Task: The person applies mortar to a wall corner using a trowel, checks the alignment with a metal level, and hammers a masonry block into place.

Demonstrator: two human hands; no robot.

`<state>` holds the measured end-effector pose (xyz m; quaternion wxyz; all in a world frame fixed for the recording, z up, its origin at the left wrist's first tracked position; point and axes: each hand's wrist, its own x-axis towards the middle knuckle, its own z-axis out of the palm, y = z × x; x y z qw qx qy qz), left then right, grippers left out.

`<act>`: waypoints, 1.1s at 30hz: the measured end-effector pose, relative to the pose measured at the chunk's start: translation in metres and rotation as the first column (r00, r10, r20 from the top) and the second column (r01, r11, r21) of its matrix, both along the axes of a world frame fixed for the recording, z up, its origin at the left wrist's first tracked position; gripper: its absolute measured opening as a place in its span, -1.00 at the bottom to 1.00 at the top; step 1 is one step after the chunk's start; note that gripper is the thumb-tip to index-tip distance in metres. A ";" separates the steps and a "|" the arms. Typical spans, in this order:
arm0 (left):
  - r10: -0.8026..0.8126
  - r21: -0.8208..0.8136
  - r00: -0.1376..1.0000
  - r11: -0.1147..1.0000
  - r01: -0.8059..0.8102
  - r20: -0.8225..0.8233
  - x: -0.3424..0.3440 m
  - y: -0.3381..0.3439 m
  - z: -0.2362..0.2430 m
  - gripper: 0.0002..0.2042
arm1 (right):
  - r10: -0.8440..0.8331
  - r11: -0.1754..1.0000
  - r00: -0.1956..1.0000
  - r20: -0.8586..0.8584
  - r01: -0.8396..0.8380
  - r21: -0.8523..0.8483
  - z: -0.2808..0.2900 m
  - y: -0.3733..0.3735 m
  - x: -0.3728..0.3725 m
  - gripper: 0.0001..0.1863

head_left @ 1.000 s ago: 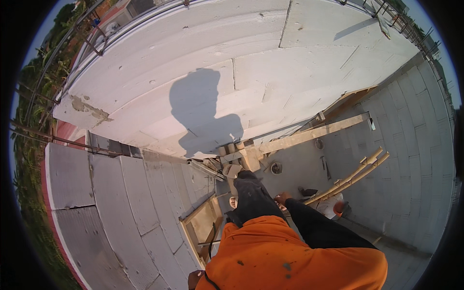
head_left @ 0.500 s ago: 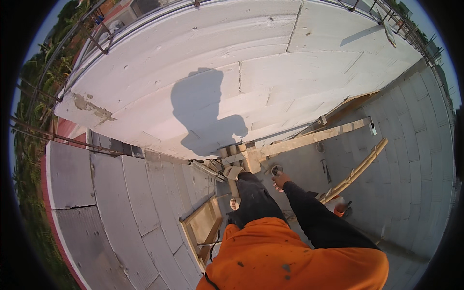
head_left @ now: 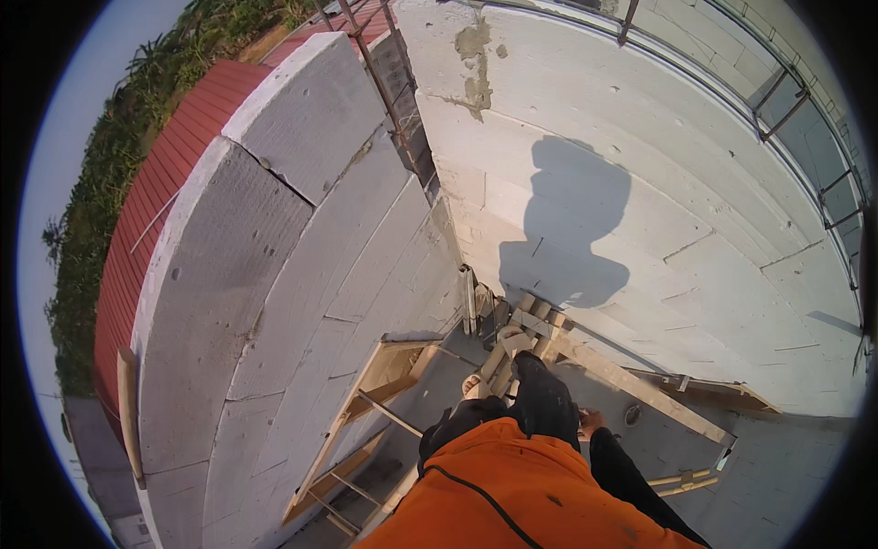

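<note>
My right hand (head_left: 591, 423) hangs low beside my dark trouser leg (head_left: 541, 389), above the floor far below. Its fingers look curled; what they hold, if anything, is too small and partly hidden to name. My left hand is out of the picture. Both feet are in light sandals, one foot (head_left: 475, 385) farther back and the other sandal (head_left: 517, 343) on the stacked timbers (head_left: 498, 364) in the wall corner. Ahead rises a pale block wall (head_left: 713, 274) bearing my shadow; another block wall (head_left: 302, 302) stands at the left.
A long wooden beam (head_left: 640, 389) runs rightward from the corner. Below it a round container (head_left: 633, 414) sits on the grey floor. Wooden frames (head_left: 366, 393) lean along the left wall. Thin steel bars (head_left: 759, 119) line the top of the front wall. Beyond the left wall lies a red roof (head_left: 165, 201).
My view has swung left, bringing the left wall and red roof further in. My right arm, stretched forward before, is now lower and closer to my leg.
</note>
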<state>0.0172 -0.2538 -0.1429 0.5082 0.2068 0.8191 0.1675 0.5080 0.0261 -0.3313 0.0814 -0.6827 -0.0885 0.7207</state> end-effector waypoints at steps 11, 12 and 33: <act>-0.371 0.004 0.918 0.927 0.375 -0.141 0.074 -0.082 -0.107 -0.74 | 0.445 0.894 0.877 -0.180 -0.425 0.141 -0.031 0.158 -0.008 -0.54; -0.526 -0.175 0.811 0.851 0.496 -0.256 0.075 -0.124 -0.103 -0.70 | 0.626 0.736 0.749 0.219 -0.660 0.152 0.009 0.124 -0.086 -0.52; 0.393 0.210 -0.435 0.888 0.410 -0.810 -0.166 0.061 0.437 -0.45 | 0.706 0.005 0.310 0.636 -0.901 0.433 0.095 0.111 -0.206 -0.53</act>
